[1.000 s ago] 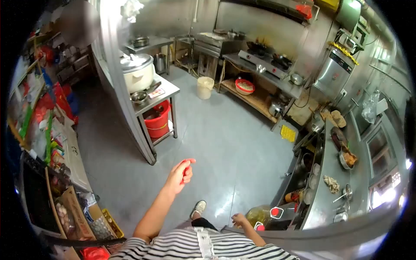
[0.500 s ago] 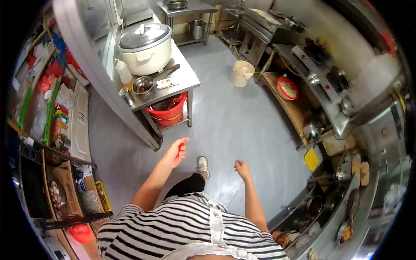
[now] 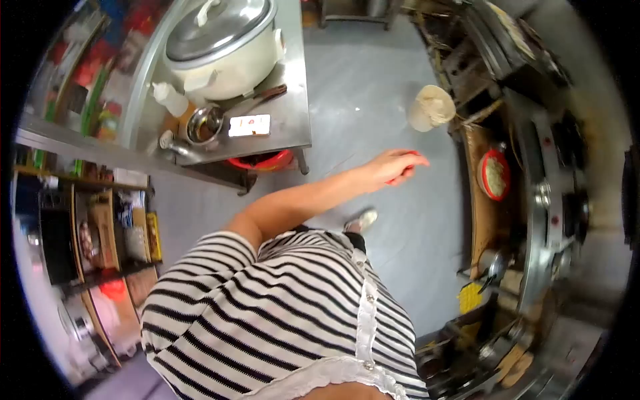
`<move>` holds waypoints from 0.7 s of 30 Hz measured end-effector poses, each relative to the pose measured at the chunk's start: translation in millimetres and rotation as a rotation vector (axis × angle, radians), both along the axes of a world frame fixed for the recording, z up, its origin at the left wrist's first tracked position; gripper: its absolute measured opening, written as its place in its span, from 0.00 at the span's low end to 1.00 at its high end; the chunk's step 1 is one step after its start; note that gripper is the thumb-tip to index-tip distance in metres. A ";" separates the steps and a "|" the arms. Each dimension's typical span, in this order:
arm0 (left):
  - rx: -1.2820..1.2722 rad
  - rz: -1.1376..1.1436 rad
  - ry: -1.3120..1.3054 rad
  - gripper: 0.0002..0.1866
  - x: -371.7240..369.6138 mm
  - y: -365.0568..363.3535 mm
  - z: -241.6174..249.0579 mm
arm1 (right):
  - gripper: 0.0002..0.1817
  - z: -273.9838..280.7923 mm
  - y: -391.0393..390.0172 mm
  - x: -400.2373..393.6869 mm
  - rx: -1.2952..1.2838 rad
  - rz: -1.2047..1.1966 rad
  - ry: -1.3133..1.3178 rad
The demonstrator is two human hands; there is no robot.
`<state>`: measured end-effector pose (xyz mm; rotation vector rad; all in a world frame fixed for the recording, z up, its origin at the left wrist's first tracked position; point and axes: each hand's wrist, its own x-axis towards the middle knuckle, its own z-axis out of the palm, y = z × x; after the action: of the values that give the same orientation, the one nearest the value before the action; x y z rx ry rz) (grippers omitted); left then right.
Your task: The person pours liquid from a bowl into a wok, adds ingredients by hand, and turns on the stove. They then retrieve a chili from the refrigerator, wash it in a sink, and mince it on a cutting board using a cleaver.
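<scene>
My left hand (image 3: 395,168) reaches across in front of me over the grey floor, its fingers closed round a small red object (image 3: 404,167) that shows only in part. No other thing touches this hand. My right hand is out of view. Up to the left of my left hand, a steel table (image 3: 293,120) bears a large cream rice cooker (image 3: 230,73) with a lid, a squeeze bottle (image 3: 170,99), a metal bowl (image 3: 204,125), a phone (image 3: 250,125) with a lit screen and a dark-handled utensil (image 3: 270,92).
A cream bucket (image 3: 432,109) stands on the floor ahead. Along the right run a wooden shelf (image 3: 481,220) with a red-rimmed basket (image 3: 494,175) and a stove counter (image 3: 537,227). Shelves (image 3: 107,280) with goods are at the left. A red tub (image 3: 270,162) sits under the table.
My left hand has swung right and forward with the red object. My right hand has gone out of view. The camera view has turned and moved closer to the table.
</scene>
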<state>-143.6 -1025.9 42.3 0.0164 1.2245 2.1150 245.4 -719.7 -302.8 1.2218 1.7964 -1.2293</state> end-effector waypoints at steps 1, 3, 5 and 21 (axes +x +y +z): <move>-0.008 0.040 -0.008 0.10 -23.0 10.2 -10.4 | 0.13 -4.0 14.4 -26.2 -0.021 0.041 -0.005; -0.032 0.142 -0.078 0.10 -63.0 20.4 -33.7 | 0.13 -7.3 45.0 -96.3 -0.053 0.139 0.009; -0.061 0.252 -0.177 0.10 -105.5 26.8 -51.5 | 0.13 -4.5 79.0 -185.7 -0.075 0.222 0.037; 0.005 0.837 -0.240 0.13 -373.6 -41.0 -100.1 | 0.10 63.7 52.5 -898.0 -0.146 0.746 0.441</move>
<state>-517.2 -1066.9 -57.8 -0.8573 1.1923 2.6985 -652.6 -667.2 -239.0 0.1341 2.1310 -1.1842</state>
